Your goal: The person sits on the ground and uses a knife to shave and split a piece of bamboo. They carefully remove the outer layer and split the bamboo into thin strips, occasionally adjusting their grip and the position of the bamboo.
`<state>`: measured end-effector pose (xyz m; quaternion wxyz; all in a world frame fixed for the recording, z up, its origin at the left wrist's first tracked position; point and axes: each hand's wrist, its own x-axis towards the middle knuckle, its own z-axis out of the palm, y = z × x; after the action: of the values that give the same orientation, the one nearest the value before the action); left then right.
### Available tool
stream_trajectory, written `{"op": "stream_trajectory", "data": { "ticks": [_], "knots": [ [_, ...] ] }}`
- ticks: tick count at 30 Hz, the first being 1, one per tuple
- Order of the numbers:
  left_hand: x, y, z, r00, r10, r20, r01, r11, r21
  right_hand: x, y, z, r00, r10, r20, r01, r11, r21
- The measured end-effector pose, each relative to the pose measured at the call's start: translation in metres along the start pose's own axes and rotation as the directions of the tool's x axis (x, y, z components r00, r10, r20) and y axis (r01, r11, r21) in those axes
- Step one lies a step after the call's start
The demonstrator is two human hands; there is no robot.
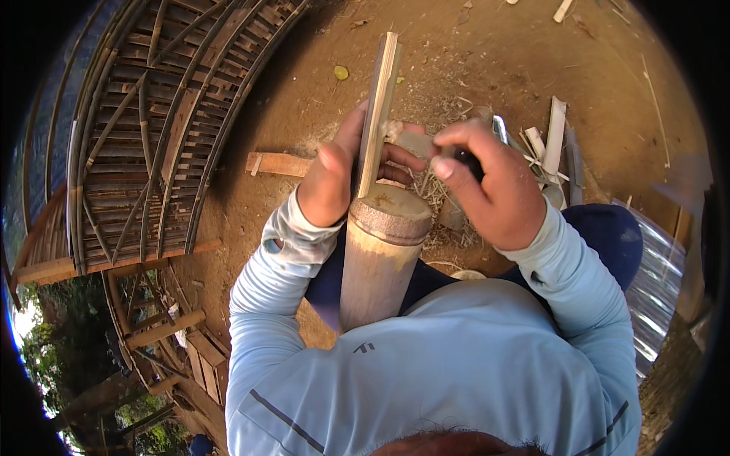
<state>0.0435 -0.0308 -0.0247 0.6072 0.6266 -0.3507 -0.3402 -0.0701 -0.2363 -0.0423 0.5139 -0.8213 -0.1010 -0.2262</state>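
Bamboo strip [376,121] in L hand [327,185], by closed-top cyl [380,277].

The person in the pale blue shirt [449,361] has the left hand [328,182] wrapped around a split bamboo strip [374,114], its lower end meeting the top of an upright bamboo log [384,258] between the legs. The right hand [490,182] curls in just beside it, gripping a grey, blade-like tool [415,143], too blurred to make out properly. Over on the dirt floor [449,45] beyond there's a scatter of shavings [445,186], some pale offcuts [555,137] and a yellow leaf [341,72]. A slatted bamboo structure [144,148] stands off to the left; a shiny corrugated sheet [655,281] lies right.
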Motion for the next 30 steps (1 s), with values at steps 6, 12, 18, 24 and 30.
{"op": "stream_trajectory", "data": {
  "ticks": [6,12,18,24,30],
  "knots": [
    [-0.018,0.002,0.008,0.997,-0.028,-0.066,0.026,0.999,-0.039,0.004,-0.015,0.012,0.992,-0.125,0.025,0.128,0.985,-0.118],
    [-0.018,0.01,0.011,0.984,0.033,-0.175,-0.027,0.999,0.036,0.005,-0.02,0.016,0.99,-0.139,0.031,0.142,0.966,-0.215],
    [-0.016,0.007,0.01,0.989,0.042,-0.141,-0.034,0.998,0.058,0.007,-0.021,0.014,0.988,-0.15,0.033,0.154,0.95,-0.273],
    [-0.013,0.01,0.008,0.985,0.011,-0.171,0.005,0.995,0.097,0.014,-0.021,0.011,0.986,-0.163,0.026,0.163,0.937,-0.308],
    [-0.009,0.016,0.009,0.98,-0.011,-0.2,0.04,0.99,0.139,0.019,-0.019,0.008,0.987,-0.161,0.014,0.158,0.938,-0.31]
  ]
}}
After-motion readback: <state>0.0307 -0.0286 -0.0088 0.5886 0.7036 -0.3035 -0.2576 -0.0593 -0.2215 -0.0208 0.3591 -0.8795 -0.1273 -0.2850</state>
